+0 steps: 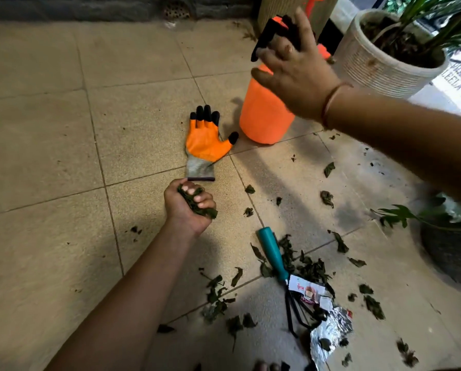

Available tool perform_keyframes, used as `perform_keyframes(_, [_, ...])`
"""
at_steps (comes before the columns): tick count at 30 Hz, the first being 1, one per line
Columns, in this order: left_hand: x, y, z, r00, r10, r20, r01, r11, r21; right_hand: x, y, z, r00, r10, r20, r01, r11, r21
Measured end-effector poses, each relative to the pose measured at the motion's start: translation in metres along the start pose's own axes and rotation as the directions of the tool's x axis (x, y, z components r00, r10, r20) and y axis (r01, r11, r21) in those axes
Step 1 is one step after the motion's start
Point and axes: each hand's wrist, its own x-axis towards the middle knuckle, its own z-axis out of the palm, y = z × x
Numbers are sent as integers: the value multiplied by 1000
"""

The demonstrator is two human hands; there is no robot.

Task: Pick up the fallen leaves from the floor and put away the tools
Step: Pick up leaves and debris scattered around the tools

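Note:
My left hand [182,210] grips a clump of dark green leaves [197,206], low over the tiled floor just below an orange and black garden glove [205,141] lying flat. My right hand [296,73] hovers with fingers spread over the black pump handle [264,38] of an orange sprayer [264,113]; something dark sits by its fingertips. A hand rake with a teal handle [272,253] lies on the floor among several scattered leaves [308,267].
A torn silver foil packet [330,330] lies beside the rake's black tines. A white ribbed plant pot [379,65] stands at the back right, a dark pot [454,255] with a small plant at the right edge. A floor drain [176,9] sits by the far wall.

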Motion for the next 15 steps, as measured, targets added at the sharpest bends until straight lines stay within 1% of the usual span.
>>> perform_keyframes(1, [0, 1, -1, 1000, 2, -6, -2, 1000, 3, -12, -13, 0, 999, -5, -35, 10, 986, 164])
perform_keyframes(2, [0, 2, -1, 1000, 4, -13, -4, 1000, 7, -30, -27, -5, 1000, -18, 14, 12, 934, 357])
perform_keyframes(3, [0, 3, -2, 1000, 7, -21, -6, 1000, 11, -54, -51, -7, 999, -23, 22, 9, 874, 486])
perform_keyframes(4, [0, 4, -3, 1000, 10, -27, -10, 1000, 13, -81, -75, -9, 981, -78, 175, -44, 800, 599])
perform_keyframes(5, [0, 5, -4, 999, 14, -31, -13, 1000, 15, -108, -99, -6, 930, -164, 329, -121, 708, 696])
perform_keyframes(6, [1, 5, -5, 999, 16, -33, -16, 1000, 15, -132, -120, -5, 837, -259, 482, -227, 638, 736])
perform_keyframes(7, [1, 5, -6, 999, 18, -34, -18, 1000, 13, -150, -139, -1, 751, -337, 567, -294, 598, 745])
perform_keyframes(8, [1, 5, -7, 999, 19, -34, -19, 1000, 9, -165, -153, 3, 731, -368, 575, -295, 588, 753])
perform_keyframes(12, [2, 2, -6, 999, 26, -22, -26, 1000, -5, -181, -172, 9, 773, -325, 545, -330, 528, 783])
perform_keyframes(15, [0, 2, -1, 999, 37, 5, -37, 999, -4, -168, -170, 4, 772, -319, 549, -394, 438, 808])
